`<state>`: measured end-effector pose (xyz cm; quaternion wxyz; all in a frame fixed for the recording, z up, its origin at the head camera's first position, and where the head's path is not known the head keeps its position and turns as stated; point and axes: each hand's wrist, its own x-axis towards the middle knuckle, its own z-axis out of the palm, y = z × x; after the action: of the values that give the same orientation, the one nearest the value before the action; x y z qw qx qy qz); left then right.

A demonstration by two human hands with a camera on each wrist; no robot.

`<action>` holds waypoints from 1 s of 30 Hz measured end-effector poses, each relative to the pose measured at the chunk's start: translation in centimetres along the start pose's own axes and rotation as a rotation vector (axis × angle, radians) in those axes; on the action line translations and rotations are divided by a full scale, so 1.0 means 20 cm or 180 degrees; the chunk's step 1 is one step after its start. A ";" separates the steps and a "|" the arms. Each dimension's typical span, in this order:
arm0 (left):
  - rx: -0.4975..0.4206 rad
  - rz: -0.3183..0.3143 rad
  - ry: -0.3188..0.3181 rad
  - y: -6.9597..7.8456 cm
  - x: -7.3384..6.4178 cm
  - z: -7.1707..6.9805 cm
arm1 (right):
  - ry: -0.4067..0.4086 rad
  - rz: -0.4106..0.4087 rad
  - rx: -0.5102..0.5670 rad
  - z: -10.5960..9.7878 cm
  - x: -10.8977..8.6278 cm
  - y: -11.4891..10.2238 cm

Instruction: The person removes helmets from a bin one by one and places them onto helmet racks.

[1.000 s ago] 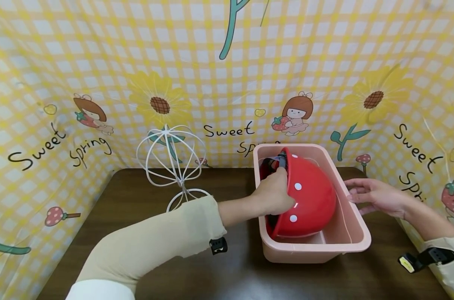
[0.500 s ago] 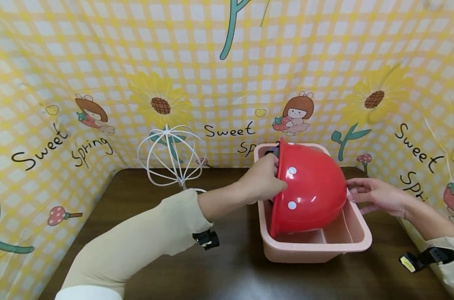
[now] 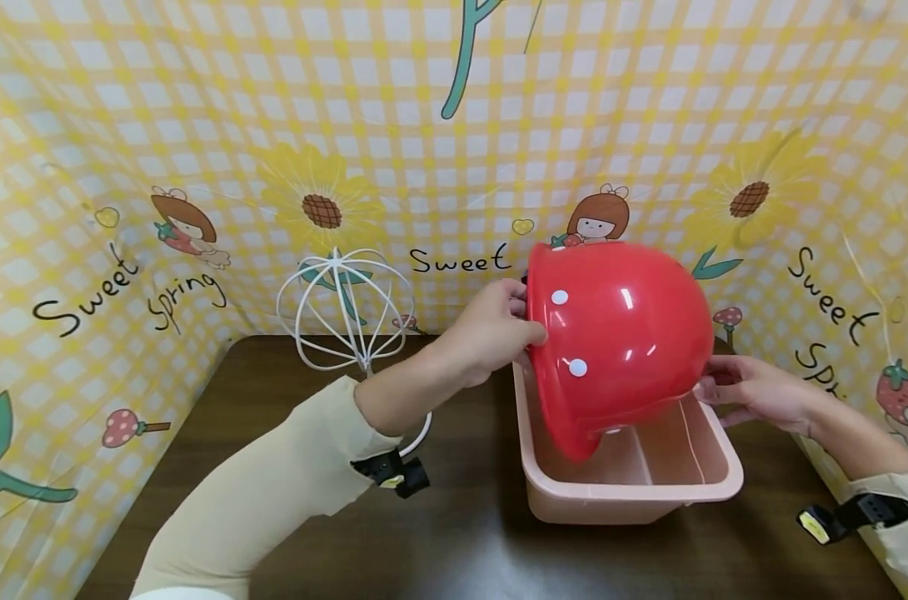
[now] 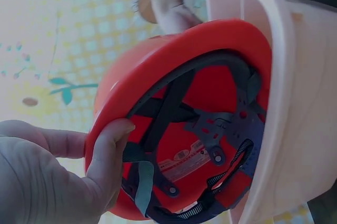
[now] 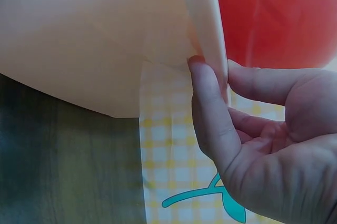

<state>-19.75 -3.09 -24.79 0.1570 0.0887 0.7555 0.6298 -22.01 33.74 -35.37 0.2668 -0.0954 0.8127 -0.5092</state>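
A red hard hat point(image 3: 626, 333) with white rivets tilts on its side over the pink plastic bin point(image 3: 596, 493), its crown toward the right. My left hand point(image 3: 491, 329) pinches the hat's brim at the left, thumb on one face and fingers on the other. In the left wrist view the dark suspension straps point(image 4: 168, 113) and a chin strap show inside the shell. My right hand point(image 3: 754, 390) pinches the bin's right rim; the right wrist view shows thumb and fingers point(image 5: 210, 113) on either side of that rim. The hat's lower part overlaps the bin's opening.
A white wire stand point(image 3: 341, 317) with a globe-shaped top stands at the left on the dark wooden table point(image 3: 469, 533), partly behind my left forearm. A yellow checked cloth point(image 3: 439, 167) with printed flowers hangs round the back and sides.
My left hand has lifted the hard hat up out of the bin, its brim rising toward the upper left. My right hand has stayed at the bin's rim, and the bin has barely moved.
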 end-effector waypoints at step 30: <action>-0.1554 0.0600 0.0388 -0.15 0.03 -0.16 | 0.1049 -0.0750 0.0074 0.15 -0.05 -0.14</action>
<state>-21.25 -6.32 -27.34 0.0687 0.0801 0.5777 0.8094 -20.01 30.60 -33.64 0.0699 -0.1020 0.8226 -0.5550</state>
